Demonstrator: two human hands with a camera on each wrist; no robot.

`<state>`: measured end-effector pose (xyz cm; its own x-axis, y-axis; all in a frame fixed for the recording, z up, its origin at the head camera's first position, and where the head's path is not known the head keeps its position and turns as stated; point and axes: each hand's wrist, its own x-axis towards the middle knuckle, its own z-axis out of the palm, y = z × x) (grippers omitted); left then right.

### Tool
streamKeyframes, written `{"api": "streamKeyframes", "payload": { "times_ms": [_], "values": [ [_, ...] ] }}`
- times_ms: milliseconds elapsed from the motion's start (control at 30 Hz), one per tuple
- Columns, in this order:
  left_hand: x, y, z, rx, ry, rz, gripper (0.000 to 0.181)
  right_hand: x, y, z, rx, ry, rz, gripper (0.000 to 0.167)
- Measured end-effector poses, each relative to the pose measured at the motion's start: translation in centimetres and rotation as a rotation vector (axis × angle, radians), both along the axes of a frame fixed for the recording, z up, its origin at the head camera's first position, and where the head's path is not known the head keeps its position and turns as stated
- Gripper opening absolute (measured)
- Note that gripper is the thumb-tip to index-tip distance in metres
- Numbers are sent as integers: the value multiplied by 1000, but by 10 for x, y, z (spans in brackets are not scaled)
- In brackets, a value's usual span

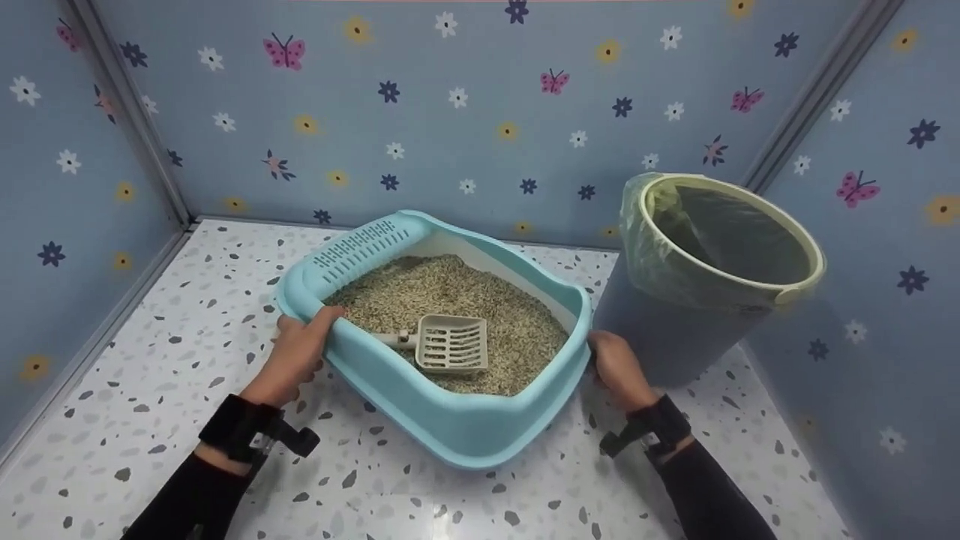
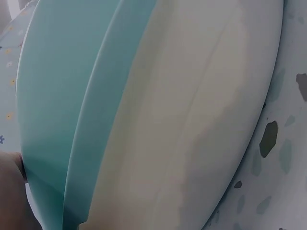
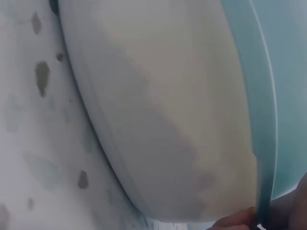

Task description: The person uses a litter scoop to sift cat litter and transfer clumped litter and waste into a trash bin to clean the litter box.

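In the head view, the near rim of the tray (image 1: 469,427) hides the end of the scoop (image 1: 451,343) handle, the right hand (image 1: 621,369) has its fingertips out of sight at the rim, and both sleeves (image 1: 712,487) run off the bottom edge. The inside bottom of the bin (image 1: 664,330) is hidden. Both wrist views cut off the tray and most of the left hand (image 1: 296,356) or right hand.

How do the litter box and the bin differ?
The box is low, with a blue rim; the bin is taller, with a pale yellow rim. The box holds litter and a scoop; the bin has a translucent liner. The left hand and right hand hold the box; neither holds the bin. Both containers have open tops.
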<state>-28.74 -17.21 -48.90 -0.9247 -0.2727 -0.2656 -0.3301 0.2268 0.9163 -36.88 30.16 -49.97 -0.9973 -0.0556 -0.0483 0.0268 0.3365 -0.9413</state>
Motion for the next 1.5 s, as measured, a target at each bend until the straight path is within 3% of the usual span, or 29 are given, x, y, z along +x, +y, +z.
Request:
{"api": "streamKeyframes", "payload": {
  "times_ms": [167, 300, 367, 433, 533, 600, 767, 1033, 1133, 1200, 1333, 1500],
  "values": [
    [-15, -8, 2, 43, 16, -11, 82, 20, 0, -2, -49, -39, 23, 39],
    [-18, -7, 3, 48, 25, -45, 85, 27, 4, 0, -67, -88, 41, 39],
    [-13, -3, 5, 36, 27, -56, 89, 24, 6, 2, -70, -113, 57, 40],
    [-5, 4, 8, 19, 19, -81, 105, 16, 8, 4, -39, -106, 68, 39],
    [8, 14, 13, 11, 2, -116, 133, 2, 9, 6, 25, -60, 83, 38],
    [13, 20, 14, 15, 1, -124, 142, -6, 9, 5, 73, -25, 88, 37],
    [12, 25, 14, 2, 34, -95, 111, -9, 9, 4, 142, 2, 96, 40],
    [-8, 11, 10, -3, 106, -130, 58, 13, 3, -1, 187, 77, 52, 42],
    [-14, 4, 8, 5, 110, -146, 60, 27, 1, -2, 169, 21, 67, 40],
    [-14, 0, 8, 10, 103, -159, 75, 32, 1, 0, 144, -29, 85, 38],
    [-3, 6, 11, 31, 90, -201, 104, 25, 3, 6, 99, -87, 131, 38],
    [24, 28, 15, 47, 96, -247, 108, 1, 5, 12, 85, -52, 191, 43]
  ]
}}
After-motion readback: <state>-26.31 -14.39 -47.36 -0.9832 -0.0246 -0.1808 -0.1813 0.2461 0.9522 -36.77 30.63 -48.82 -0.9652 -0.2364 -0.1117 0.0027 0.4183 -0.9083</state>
